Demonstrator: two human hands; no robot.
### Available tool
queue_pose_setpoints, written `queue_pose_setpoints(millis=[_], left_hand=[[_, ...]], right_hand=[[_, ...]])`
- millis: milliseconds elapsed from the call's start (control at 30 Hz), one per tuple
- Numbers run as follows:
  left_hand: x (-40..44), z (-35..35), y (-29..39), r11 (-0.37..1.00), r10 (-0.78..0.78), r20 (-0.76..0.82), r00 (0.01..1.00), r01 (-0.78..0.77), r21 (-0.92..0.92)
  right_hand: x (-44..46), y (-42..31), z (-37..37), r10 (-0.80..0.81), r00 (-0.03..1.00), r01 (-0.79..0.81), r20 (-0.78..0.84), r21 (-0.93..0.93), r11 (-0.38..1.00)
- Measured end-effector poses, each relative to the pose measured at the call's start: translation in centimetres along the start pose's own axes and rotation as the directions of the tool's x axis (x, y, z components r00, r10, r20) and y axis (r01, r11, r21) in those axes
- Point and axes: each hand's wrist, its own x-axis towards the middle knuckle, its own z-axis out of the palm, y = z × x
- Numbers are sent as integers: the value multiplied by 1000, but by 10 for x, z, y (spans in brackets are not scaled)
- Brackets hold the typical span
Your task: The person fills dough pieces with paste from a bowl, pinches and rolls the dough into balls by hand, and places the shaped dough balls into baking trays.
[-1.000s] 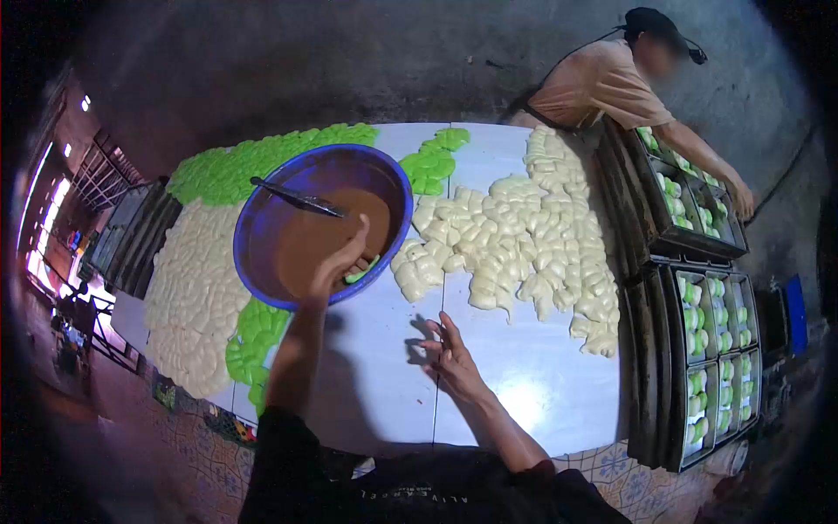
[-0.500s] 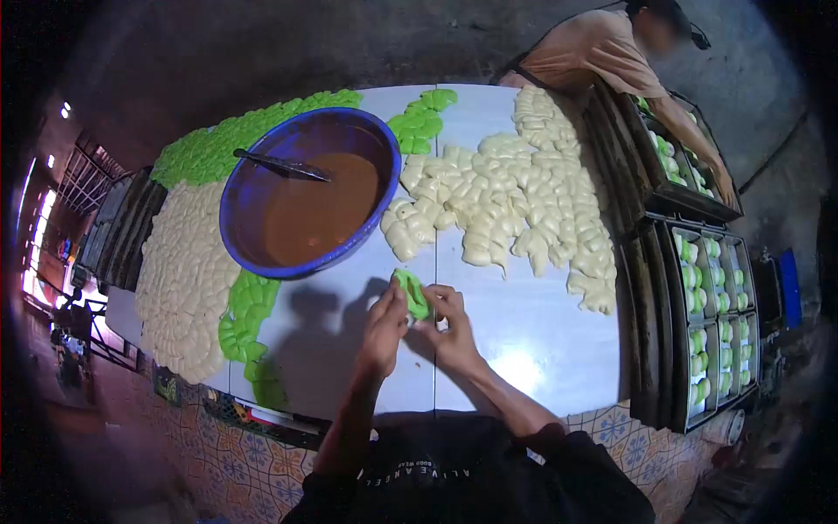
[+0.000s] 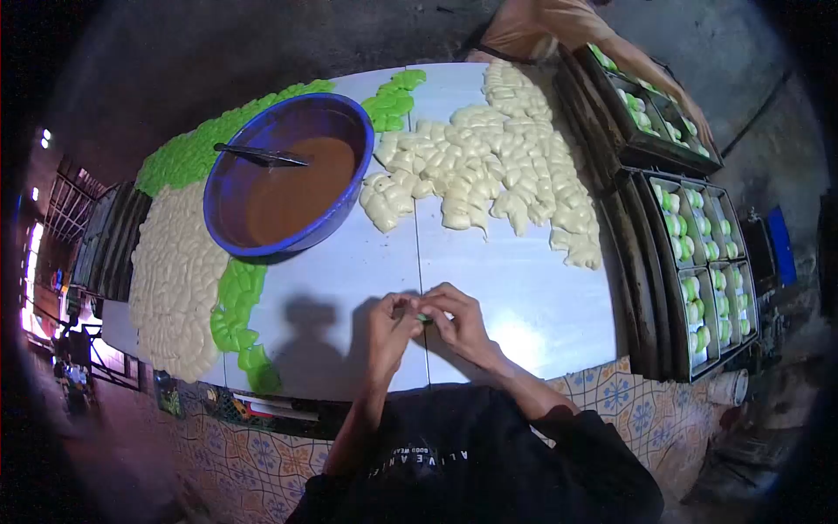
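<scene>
Both hands meet over the near part of the white table (image 3: 349,271). My left hand (image 3: 391,330) is closed, its fingertips pressed around a small piece of green dough (image 3: 423,317). From the other side, my right hand (image 3: 457,320) pinches the same piece between thumb and fingers. Only a sliver of the green shows; the rest is hidden by the fingers. Beyond the hands lie many soft pieces of cream-coloured dough (image 3: 471,166), touching one another.
A blue basin (image 3: 209,210) of brown filling stands left of centre, a dark-handled spatula (image 3: 262,155) resting in it. Green dough (image 3: 236,306) and more cream dough (image 3: 175,279) cover the left side. Stacked trays (image 3: 642,288) hold green-and-white pieces at right, where another person's arm (image 3: 646,63) reaches.
The green piece was an open, hollow shape between my hands; now it is mostly covered by closed fingers. The whole view has shifted slightly. The other person still reaches over the upper tray.
</scene>
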Motion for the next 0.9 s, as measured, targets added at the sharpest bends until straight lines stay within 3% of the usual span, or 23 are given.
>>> queue_pose_setpoints(millis=[33,100,133,167,200,233,267,300,367,400,433,467,500,567,600,633,700,733,767,833,900], left_hand=[[-3,5,-2,1000,-5,8,1000,5,2],[-8,19,-9,962,1,-44,999,11,273],[-6,14,-21,915,63,-22,998,-49,402],[-7,11,-27,916,53,-22,998,-40,398],[-9,12,-20,937,159,60,985,-170,307],[-11,13,-11,934,272,131,953,-295,203],[-14,13,-1,951,233,198,952,-265,158],[-15,14,1,952,226,199,954,-259,161],[-15,19,0,919,379,164,911,-351,-177],[-8,14,-6,868,496,98,863,-487,-103],[-4,10,-8,872,488,99,867,-479,-103],[2,6,-8,908,416,-5,909,-416,-42],[7,1,-8,938,345,-112,932,-346,14],[16,-5,-7,956,291,-119,949,-293,-3],[18,-8,-6,963,263,-104,959,-254,93],[19,-11,-6,959,231,-90,969,-211,190],[27,-20,-19,943,272,-85,958,-249,220],[31,-23,-24,958,239,-110,965,-216,187],[34,-24,-31,971,205,-130,970,-184,156],[41,-18,-39,958,251,-105,962,-232,165],[42,-4,-37,973,206,-107,973,-191,129]], right_hand=[[-8,10,-2,117,993,-117,0,-15,993],[-18,23,0,101,995,-101,-8,30,994],[-20,13,0,226,972,-221,-60,84,972],[-20,8,-1,348,932,-333,-101,143,932],[-21,9,-4,230,966,-243,-117,-109,964],[-22,15,-11,233,965,-245,-117,-109,963],[-22,25,-19,466,856,-510,224,217,832],[-19,25,-23,495,638,-763,590,394,513],[-10,22,-26,477,628,-776,615,446,447],[-4,38,-20,411,823,-545,392,339,767],[8,36,-17,233,954,-258,191,120,959],[20,32,-23,352,922,-354,165,-14,935],[27,55,-18,220,974,-220,52,1,975],[28,83,-22,452,840,-517,301,187,836],[31,90,-27,223,924,-231,311,-12,973],[30,96,-27,223,925,-230,308,-12,973],[32,102,-33,303,947,-303,-104,19,953],[41,108,-38,422,899,-415,-117,75,907],[47,112,-41,422,898,-416,-127,74,907],[73,92,-38,295,921,-363,-255,-287,886],[97,100,-31,206,929,-319,-308,-381,868]])
